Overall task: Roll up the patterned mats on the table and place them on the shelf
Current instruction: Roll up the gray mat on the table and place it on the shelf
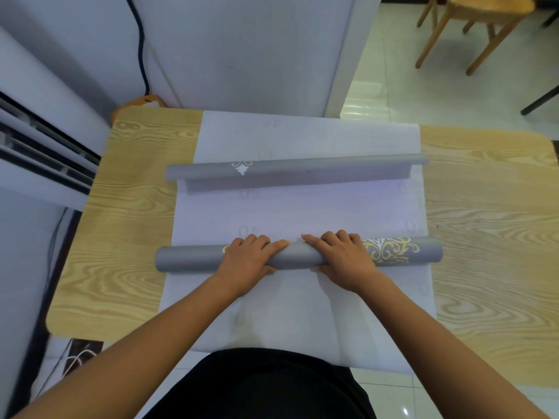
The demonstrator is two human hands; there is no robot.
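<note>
Head view: near roll (187,261) of grey patterned mat lies crosswise on the counter (127,207), in the near half, gold scrollwork showing on its right part. It sits on a flat white sheet (302,207) that runs from the far counter edge to the near one and hangs over the near edge at my torso. Both roll ends stick out slightly past the sheet's side edges.

Far roll (302,169), also grey with a small white motif, lies parallel further back on the same sheet, well apart from the near one. Its left end overshoots the sheet, and its right end reaches about the sheet's edge.

I see bare wood-grain counter on both sides of the sheet, wider on the right.

Left hand (246,257) and right hand (343,257) are side by side at mid-roll. The fingers (308,238) are draped and bent over the top, thumbs on the near side, so both are gripping the near roll. Index tips nearly meet, though I can't tell if they touch.

White cabinet (242,55) stands right behind the far edge with a black cable (140,46) down its left side. A louvred white unit (39,140) sits close on the left. Tiled floor (423,86) and a wooden chair (472,25) are at far right.
</note>
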